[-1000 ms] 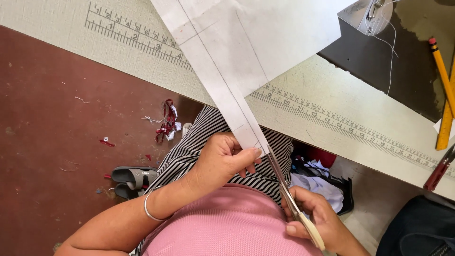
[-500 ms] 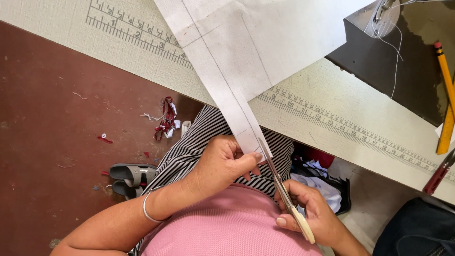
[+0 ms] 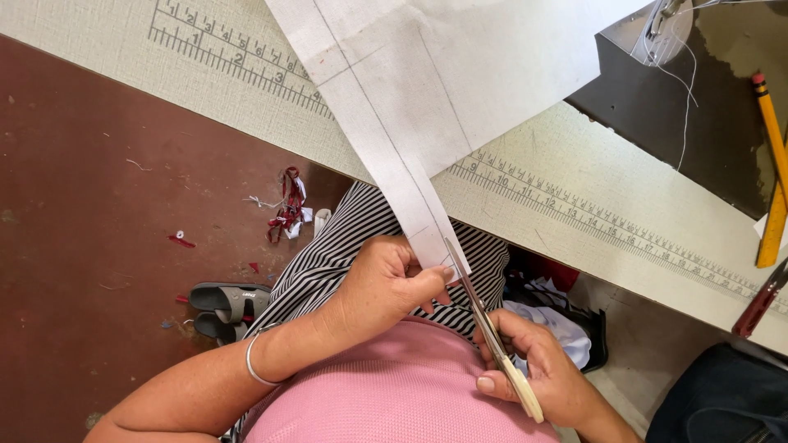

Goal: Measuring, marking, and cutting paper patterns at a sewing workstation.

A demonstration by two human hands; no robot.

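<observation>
A strip of white fabric [image 3: 410,193], hanging off the desk [image 3: 574,164] edge, is being pinched at its lower end by the left hand [image 3: 386,283]. Scissors [image 3: 484,324] are being gripped by the closed right hand [image 3: 542,373], blades at the strip's edge. Cutting seems underway; following the pencilled line calls for steady tension.

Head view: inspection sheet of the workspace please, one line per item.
Surface: pale cutting table with printed ruler scales along its edge.
Job's things: white fabric piece with pencilled lines, its narrow end hanging off the table; scissors at that end.
Clutter: yellow pencil, red fabric scraps on the floor.
Hands: left hand pinches the fabric end; right hand holds the scissors.
Cables: white thread over a dark machine.
Surroundings: brown floor, grey sandals.
</observation>
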